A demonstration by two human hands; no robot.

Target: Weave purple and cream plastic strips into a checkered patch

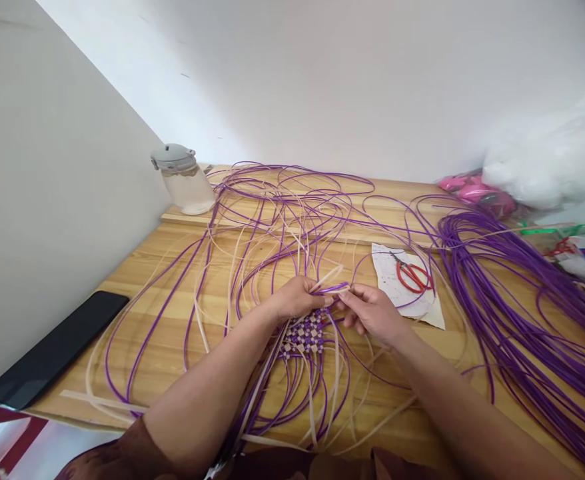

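A small woven patch of purple and cream strips lies on the wooden table, just below my hands. My left hand pinches a cluster of purple and cream strips at the patch's far edge. My right hand meets it from the right, its fingertips closed on the same strips. Long loose purple and cream strands fan out from the patch across the table in loops.
A thick bundle of purple cord lies to the right. Red-handled scissors rest on a paper sheet. A lidded clear jar stands at the back left, a black phone at the left edge, bags at the far right.
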